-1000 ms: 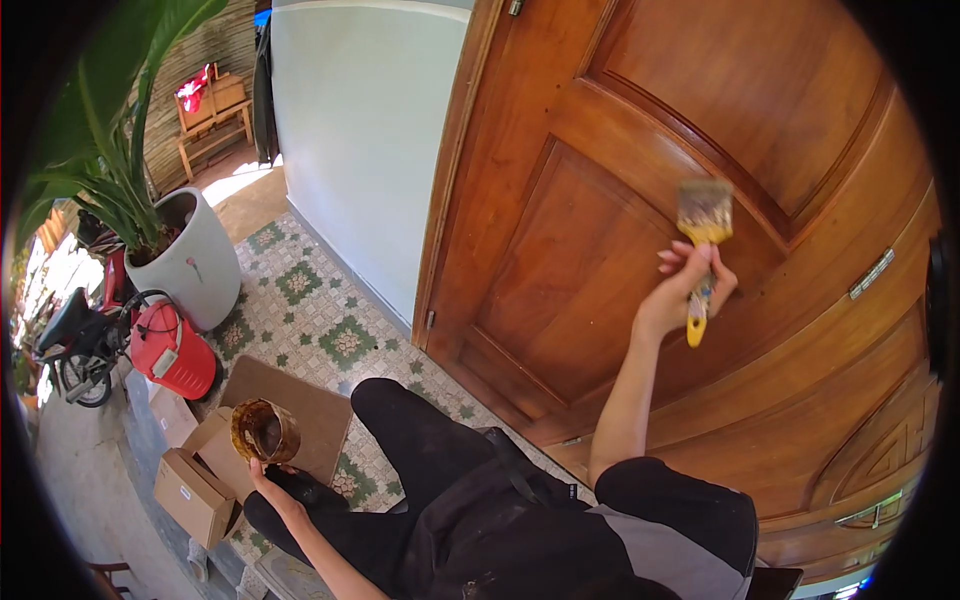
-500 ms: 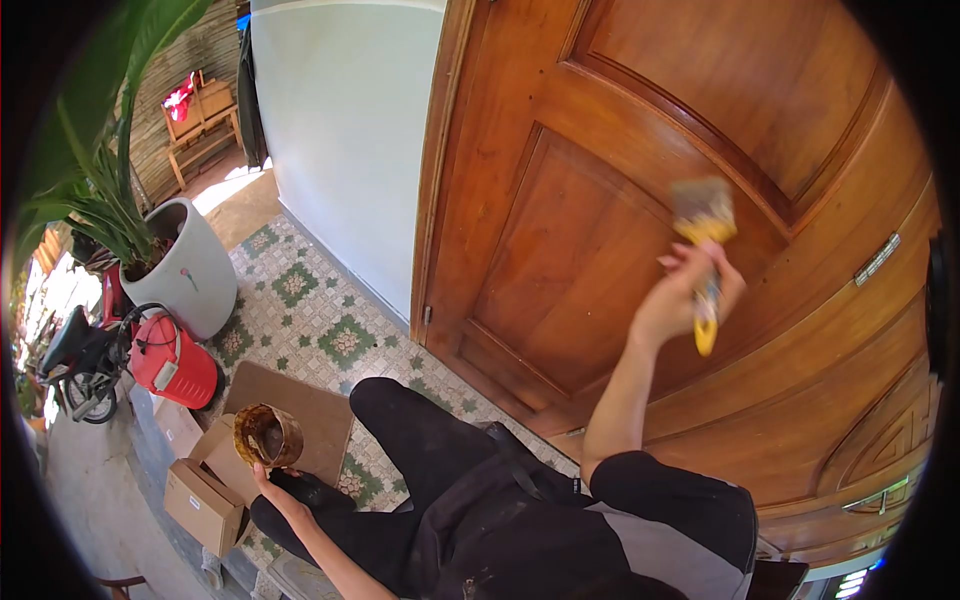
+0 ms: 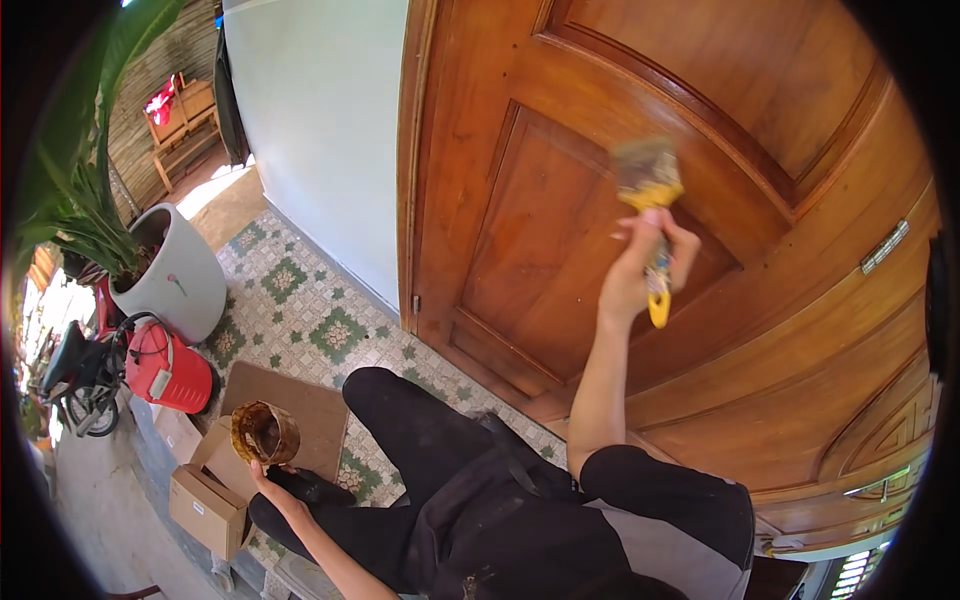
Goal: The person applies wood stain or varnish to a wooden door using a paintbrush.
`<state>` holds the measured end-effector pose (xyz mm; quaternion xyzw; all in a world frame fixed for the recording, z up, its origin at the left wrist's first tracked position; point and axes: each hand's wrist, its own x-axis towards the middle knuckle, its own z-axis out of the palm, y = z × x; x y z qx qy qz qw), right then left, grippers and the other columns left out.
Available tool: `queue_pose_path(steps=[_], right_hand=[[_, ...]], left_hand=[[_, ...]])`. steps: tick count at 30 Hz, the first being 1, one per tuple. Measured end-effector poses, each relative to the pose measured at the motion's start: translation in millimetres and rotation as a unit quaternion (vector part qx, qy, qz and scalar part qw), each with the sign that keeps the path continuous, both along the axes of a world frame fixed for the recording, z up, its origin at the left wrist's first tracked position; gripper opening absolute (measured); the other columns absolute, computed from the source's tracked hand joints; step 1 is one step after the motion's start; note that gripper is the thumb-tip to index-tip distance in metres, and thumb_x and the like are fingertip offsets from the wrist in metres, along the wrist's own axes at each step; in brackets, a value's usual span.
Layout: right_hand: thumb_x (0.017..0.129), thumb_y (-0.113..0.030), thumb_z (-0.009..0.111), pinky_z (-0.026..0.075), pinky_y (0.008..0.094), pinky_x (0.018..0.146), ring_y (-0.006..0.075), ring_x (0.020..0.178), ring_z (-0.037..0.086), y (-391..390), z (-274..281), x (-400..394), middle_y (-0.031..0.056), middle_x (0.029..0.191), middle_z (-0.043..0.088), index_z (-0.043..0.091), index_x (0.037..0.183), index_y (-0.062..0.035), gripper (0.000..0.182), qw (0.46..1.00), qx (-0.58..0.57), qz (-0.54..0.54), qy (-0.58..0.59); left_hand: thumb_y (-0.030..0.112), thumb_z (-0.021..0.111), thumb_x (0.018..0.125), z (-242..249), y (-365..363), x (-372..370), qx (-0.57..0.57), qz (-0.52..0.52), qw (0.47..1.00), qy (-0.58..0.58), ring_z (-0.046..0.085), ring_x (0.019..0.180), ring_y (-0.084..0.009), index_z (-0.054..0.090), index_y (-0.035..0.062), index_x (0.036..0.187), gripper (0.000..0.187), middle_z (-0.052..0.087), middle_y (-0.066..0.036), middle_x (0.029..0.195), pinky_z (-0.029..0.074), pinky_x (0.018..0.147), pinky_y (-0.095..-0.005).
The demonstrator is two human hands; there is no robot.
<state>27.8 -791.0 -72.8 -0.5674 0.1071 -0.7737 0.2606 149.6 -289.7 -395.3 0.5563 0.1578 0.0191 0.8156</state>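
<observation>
My right hand [image 3: 636, 268] grips a yellow-handled paintbrush [image 3: 652, 187], its broad bristles pointing up and overlapping the door's lower panel area. The brush head is slightly smeared by motion. Varnished brown wood with raised mouldings makes up the door [image 3: 560, 240]. Low on the left, my left hand [image 3: 272, 486] is closed on the near side of a stained round pot [image 3: 265, 433], held tilted so that its inside shows. Brown residue coats the pot's rim and walls. It hangs over a brown mat beside my knee.
Cardboard boxes [image 3: 207, 508] lie left of my leg, partly on the brown mat [image 3: 318, 405]. Behind them stand a red bucket-like container [image 3: 180, 372] and a large white planter [image 3: 190, 275]. A pale wall [image 3: 320, 130] meets the door frame. Patterned tiles [image 3: 280, 280] cover the floor.
My right hand has swept the paintbrush leftward and slightly up across the door. My left hand still holds the pot in nearly the same place. The view has shifted slightly.
</observation>
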Motion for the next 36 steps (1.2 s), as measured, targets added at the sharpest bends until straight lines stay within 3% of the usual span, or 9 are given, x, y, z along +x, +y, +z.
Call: queue_pose_path(steps=[3, 12, 17, 20, 24, 27, 30, 33, 36], right_hand=[[0.098, -0.005, 0.066, 0.053, 0.025, 0.062, 0.0111, 0.069, 0.066, 8, -14, 16, 0.0086, 0.079, 0.068, 0.06, 0.101, -0.0001, 0.008, 0.988, 0.066, 0.103, 0.096], [0.096, -0.005, 0.068, 0.055, 0.0307, 0.06, 0.0179, 0.066, 0.067, -15, -97, 20, 0.0161, 0.083, 0.07, 0.061, 0.1, 0.0002, 0.01, 0.997, -0.004, 0.003, 0.076], [0.092, -0.01, 0.072, 0.053, 0.0341, 0.061, 0.0254, 0.065, 0.07, -9, -103, 18, 0.0119, 0.075, 0.07, 0.066, 0.091, -0.0051, 0.008, 0.921, 0.001, 0.04, 0.388], [0.093, -0.011, 0.072, 0.052, 0.0331, 0.06, 0.024, 0.064, 0.069, -5, -91, 7, 0.0113, 0.073, 0.069, 0.067, 0.091, -0.0059, 0.007, 0.911, 0.039, 0.039, 0.409], [0.095, -0.003, 0.069, 0.057, 0.0328, 0.067, 0.0206, 0.075, 0.071, -6, -72, -5, 0.0145, 0.082, 0.07, 0.062, 0.095, 0.0013, 0.009, 0.98, -0.055, -0.068, 0.18], [0.099, -0.004, 0.065, 0.057, 0.0299, 0.068, 0.0184, 0.077, 0.07, -4, -66, -4, 0.0127, 0.083, 0.07, 0.057, 0.101, 0.0002, 0.01, 0.995, 0.077, -0.002, 0.057], [0.1, -0.007, 0.065, 0.051, 0.024, 0.062, 0.0108, 0.073, 0.066, -23, -105, 8, 0.0112, 0.084, 0.07, 0.059, 0.109, -0.0014, 0.013, 0.981, 0.034, 0.077, 0.173], [0.093, -0.005, 0.072, 0.054, 0.0312, 0.065, 0.0174, 0.071, 0.07, -23, -111, 25, 0.012, 0.082, 0.071, 0.067, 0.094, -0.0002, 0.007, 0.911, 0.065, 0.102, 0.394], [0.092, -0.004, 0.072, 0.055, 0.0318, 0.065, 0.0186, 0.072, 0.07, -19, -91, 29, 0.0136, 0.084, 0.072, 0.067, 0.095, 0.0001, 0.007, 0.946, -0.047, 0.038, 0.318]], left_hand=[[0.051, 0.057, 0.099, 5, -3, -2, 0.002, -0.013, 1.0, 0.0, 0.06, 0.067, -0.0155, 0.058, 0.0055, 0.109, 0.046, 0.062, -0.006, 0.08, 0.047, 0.062, -0.0275], [0.048, 0.056, 0.1, 18, -6, -9, -0.008, -0.052, 0.999, -0.005, 0.059, 0.066, -0.0155, 0.057, 0.0067, 0.108, 0.042, 0.061, -0.006, 0.081, 0.047, 0.062, -0.0282], [0.047, 0.055, 0.101, 15, -10, -6, -0.019, -0.083, 0.996, -0.002, 0.059, 0.065, -0.0159, 0.057, 0.0065, 0.108, 0.041, 0.061, -0.006, 0.08, 0.047, 0.062, -0.0289], [0.046, 0.055, 0.101, 11, -12, -6, -0.009, -0.11, 0.994, 0.023, 0.059, 0.064, -0.0162, 0.056, 0.0069, 0.109, 0.039, 0.061, -0.006, 0.079, 0.047, 0.062, -0.029], [0.045, 0.056, 0.1, 21, -28, -8, 0.017, -0.141, 0.989, 0.028, 0.059, 0.062, -0.0158, 0.055, 0.0086, 0.111, 0.038, 0.061, -0.006, 0.079, 0.048, 0.061, -0.0286], [0.047, 0.056, 0.098, 25, -36, -6, 0.029, -0.184, 0.982, 0.041, 0.059, 0.062, -0.0152, 0.055, 0.0086, 0.112, 0.041, 0.06, -0.005, 0.081, 0.047, 0.06, -0.0283], [0.054, 0.054, 0.098, 41, -51, -8, 0.059, -0.211, 0.975, 0.029, 0.058, 0.062, -0.0157, 0.06, 0.0066, 0.105, 0.049, 0.061, -0.006, 0.071, 0.046, 0.062, -0.0277], [0.053, 0.054, 0.097, 42, -56, -9, 0.053, -0.247, 0.967, 0.033, 0.058, 0.062, -0.0146, 0.058, 0.0068, 0.111, 0.048, 0.06, -0.005, 0.073, 0.045, 0.06, -0.0272], [0.052, 0.054, 0.097, 50, -65, -11, 0.079, -0.268, 0.96, 0.011, 0.057, 0.061, -0.0137, 0.055, 0.0067, 0.116, 0.05, 0.06, -0.004, 0.077, 0.046, 0.058, -0.0273]])
